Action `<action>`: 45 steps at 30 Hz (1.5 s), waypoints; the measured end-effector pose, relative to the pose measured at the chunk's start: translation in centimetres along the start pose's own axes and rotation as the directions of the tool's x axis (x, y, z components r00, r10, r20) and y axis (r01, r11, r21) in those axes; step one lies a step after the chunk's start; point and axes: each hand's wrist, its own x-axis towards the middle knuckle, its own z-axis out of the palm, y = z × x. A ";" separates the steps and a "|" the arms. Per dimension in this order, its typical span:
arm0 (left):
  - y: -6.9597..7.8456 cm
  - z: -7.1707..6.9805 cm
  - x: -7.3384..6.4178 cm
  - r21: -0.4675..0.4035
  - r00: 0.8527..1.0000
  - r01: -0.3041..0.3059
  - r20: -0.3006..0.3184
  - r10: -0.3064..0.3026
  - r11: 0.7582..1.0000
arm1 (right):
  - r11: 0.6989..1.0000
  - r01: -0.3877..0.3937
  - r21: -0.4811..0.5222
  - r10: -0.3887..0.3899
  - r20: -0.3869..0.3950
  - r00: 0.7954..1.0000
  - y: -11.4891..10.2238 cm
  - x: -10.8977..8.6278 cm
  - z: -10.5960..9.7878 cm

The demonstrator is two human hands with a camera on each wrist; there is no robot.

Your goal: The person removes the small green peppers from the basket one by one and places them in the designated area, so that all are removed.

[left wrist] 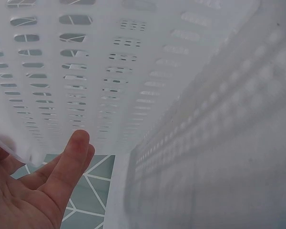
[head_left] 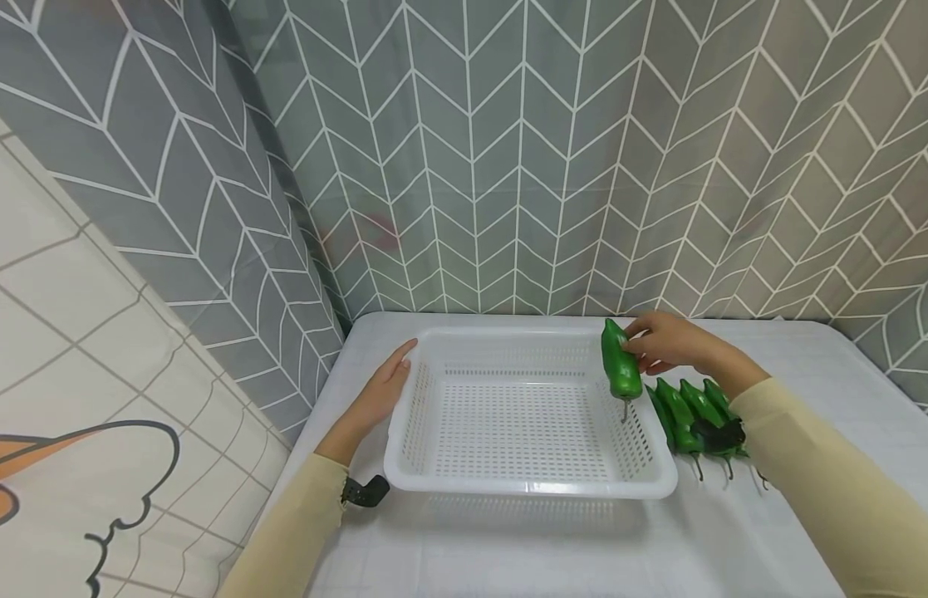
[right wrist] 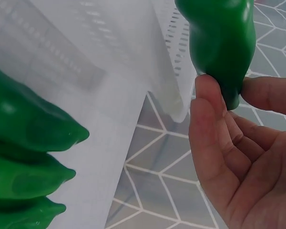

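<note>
A white perforated plastic basket sits on the table, its inside bare. At its left rim my left hand holds on; the left wrist view shows the fingers against the outer wall, with the thumb partly behind the rim. Over the basket's right side, my right hand pinches a green pepper near its narrow tip, the stem hanging downward. In the right wrist view, thumb and fingers meet around that tip. Several more green peppers lie side by side, just right of the basket.
A white cloth covers the table. Behind it hangs a grey curtain with white chevron lines, which also runs along the left. White tiles show at far left. A black wrist mount partly hides the lying peppers.
</note>
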 end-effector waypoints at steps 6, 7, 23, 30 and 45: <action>0.1 -0.1 -0.1 0.009 1.000 0.007 -0.002 -0.007 1.000 | 1.000 -0.001 0.010 0.001 -0.008 1.000 0.9 -0.5 -0.4; 0.1 -0.1 -0.1 0.007 1.000 0.005 -0.001 -0.005 1.000 | 1.000 -0.001 0.008 0.001 -0.010 1.000 1.0 -0.6 -0.5; 0.0 -0.2 -0.2 -0.002 1.000 0.014 0.000 -0.014 1.000 | 0.999 -0.040 -0.030 0.040 -0.021 0.999 2.1 -2.4 -2.2; 0.1 -0.2 0.0 -0.002 1.000 0.006 0.004 -0.006 1.000 | 0.999 -0.039 -0.026 0.038 -0.026 0.999 2.9 -2.9 -2.5; 0.2 0.0 0.0 -0.009 1.000 0.009 0.011 -0.009 1.000 | 0.995 -0.085 -0.043 0.082 -0.059 0.995 5.0 -4.2 -3.4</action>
